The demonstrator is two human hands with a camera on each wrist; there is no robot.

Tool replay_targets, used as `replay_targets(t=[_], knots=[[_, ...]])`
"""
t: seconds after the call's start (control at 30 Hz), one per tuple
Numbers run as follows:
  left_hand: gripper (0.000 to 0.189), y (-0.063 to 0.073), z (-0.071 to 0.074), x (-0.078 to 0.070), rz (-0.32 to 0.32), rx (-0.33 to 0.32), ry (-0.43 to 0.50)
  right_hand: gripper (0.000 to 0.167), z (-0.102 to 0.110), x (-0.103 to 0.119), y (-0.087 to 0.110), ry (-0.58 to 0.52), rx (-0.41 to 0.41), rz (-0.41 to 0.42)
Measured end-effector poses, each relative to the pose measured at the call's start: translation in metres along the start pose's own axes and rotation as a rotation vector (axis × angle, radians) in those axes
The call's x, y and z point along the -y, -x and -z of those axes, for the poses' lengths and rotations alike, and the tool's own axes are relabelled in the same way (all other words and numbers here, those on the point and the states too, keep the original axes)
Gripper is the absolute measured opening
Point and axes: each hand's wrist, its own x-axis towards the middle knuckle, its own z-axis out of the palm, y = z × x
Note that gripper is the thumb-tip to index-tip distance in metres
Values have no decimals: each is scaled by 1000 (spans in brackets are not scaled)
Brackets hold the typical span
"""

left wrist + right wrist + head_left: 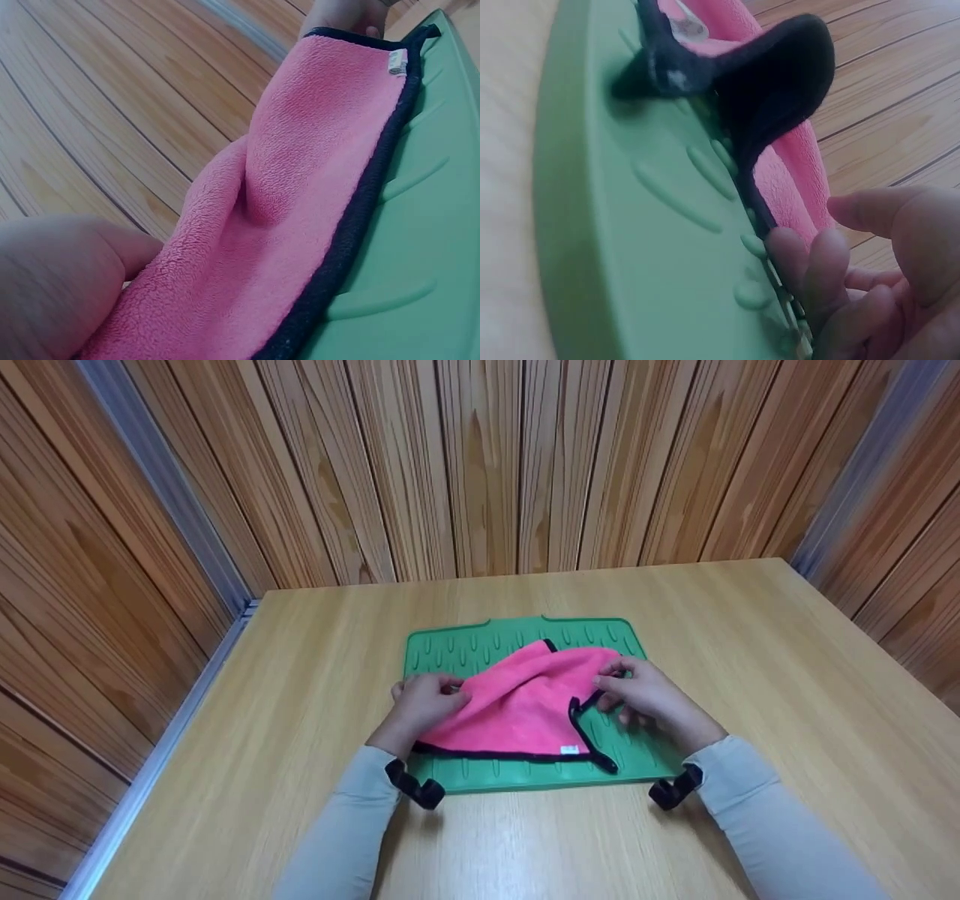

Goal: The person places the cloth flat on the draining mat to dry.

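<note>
1. Pale grey fabric sleeves (337, 825) come in from the near left and near right, each with a black wrist strap (426, 793) at its cuff.
2. Between them, a bright pink plush cloth with black edging (517, 712) lies askew over a green rectangular mat with raised oblong bumps (450, 656), on a light wood table (750, 660). Its near edge runs just inside the mat's near rim; a small white label (570, 750) sits by the near right corner. The far part is rucked, and the right edge kinks.
3. The left hand (427, 703) pinches the cloth's left side between thumb and fingers, nearly closed, lifting a fold.
4. The right hand (641, 690) is at the far right part, thumb and fingertips slightly apart in the right wrist view; whether it has hold of the cloth, I cannot tell.
5. My judgement: the cloth is being handled or straightened by its two sides, and is not yet flat.
6. The next move seems to call for a sure pinch at the right edge, then even tension to ease out the kink.
</note>
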Motion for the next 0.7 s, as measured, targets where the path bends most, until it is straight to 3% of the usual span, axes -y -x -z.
replay_targets(t=[0.53,0.7], knots=[[24,2,-2,-5,-23,-20,-35,24,-17,5,-1,-101,107,8],[21,4,-3,-7,-29,-34,-29,19,-25,5,0,-157,99,17]])
